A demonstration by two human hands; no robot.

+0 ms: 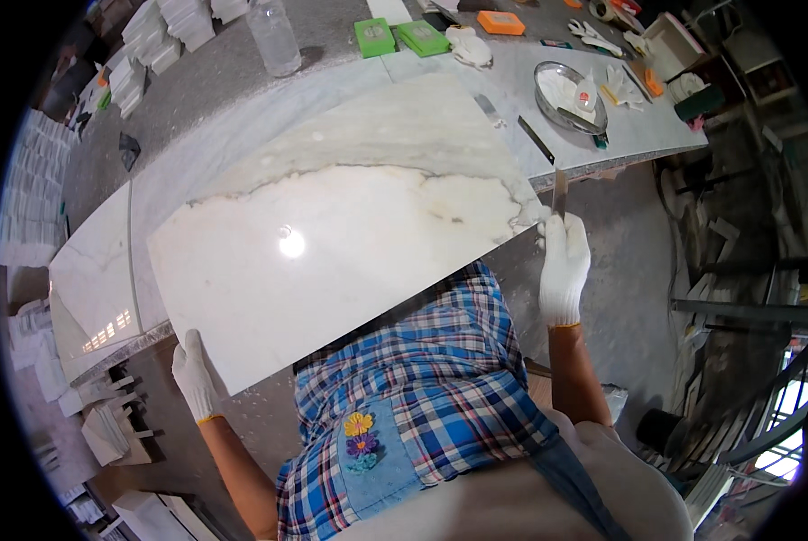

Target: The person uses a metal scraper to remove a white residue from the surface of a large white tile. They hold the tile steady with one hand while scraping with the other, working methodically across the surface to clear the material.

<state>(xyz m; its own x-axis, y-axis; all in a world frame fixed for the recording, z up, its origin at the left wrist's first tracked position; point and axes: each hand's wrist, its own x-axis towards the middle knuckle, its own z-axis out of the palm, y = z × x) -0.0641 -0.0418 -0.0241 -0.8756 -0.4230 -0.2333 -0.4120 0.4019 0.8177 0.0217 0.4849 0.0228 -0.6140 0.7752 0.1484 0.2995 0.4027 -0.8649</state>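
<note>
A large polished white marble slab (332,261) with a grey-veined band lies tilted across the worktable, its near edge overhanging towards me. My left hand (195,377), in a white knit glove, grips the slab's near left corner, fingers partly hidden beneath it. Just off the right corner, my gloved right hand (564,266) is closed around a putty knife (560,191), its flat blade pointing up and away. White lumps show between that corner and the glove; whether they are paste or fingertips is unclear.
Right on the table stand a metal bowl (544,74) of white material, a dark narrow blade (537,140) and another flat blade (490,110). Farther back are green boxes (374,38), an orange box (500,22), gloves (593,38) and a clear plastic bottle (274,41). Stacked tiles (39,189) line the left.
</note>
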